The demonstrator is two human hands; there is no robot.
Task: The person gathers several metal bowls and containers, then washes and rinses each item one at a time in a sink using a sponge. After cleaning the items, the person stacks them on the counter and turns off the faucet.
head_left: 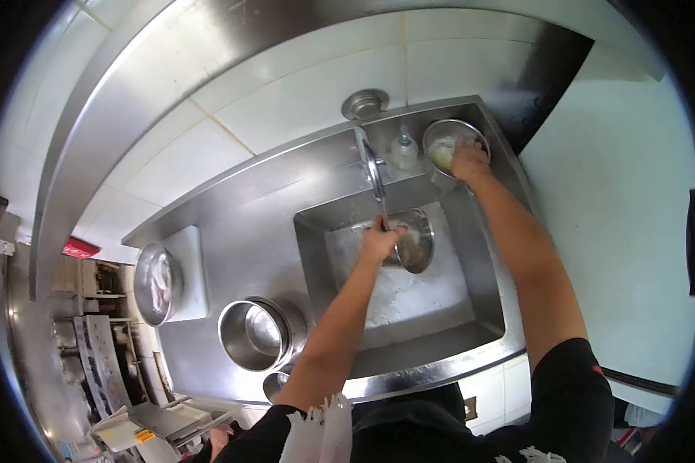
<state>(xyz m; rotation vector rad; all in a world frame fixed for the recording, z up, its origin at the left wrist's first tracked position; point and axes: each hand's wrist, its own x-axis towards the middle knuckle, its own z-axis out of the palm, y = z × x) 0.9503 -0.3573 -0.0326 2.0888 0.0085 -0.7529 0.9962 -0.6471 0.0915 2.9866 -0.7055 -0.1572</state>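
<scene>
My left hand [381, 239] grips the rim of a metal pot [415, 258], which is tilted on its side in the steel sink [455, 309]. Right above that hand is the faucet [374, 166]. At the sink's back right corner, my right hand [469, 160] reaches into a round metal bowl [457, 123]. Its fingers are closed against a pale yellow, sponge-like thing [442, 153] in the bowl; the fingertips are partly hidden. Beside the bowl stands a clear pump bottle [404, 151].
Nested metal pots [251, 336] and a small metal cup [275, 386] stand on the steel counter [239, 224] left of the sink. Farther left, a metal bowl with a cloth-like white thing [161, 282] rests on a white board [191, 270]. Another person's hand [221, 437] shows lower left.
</scene>
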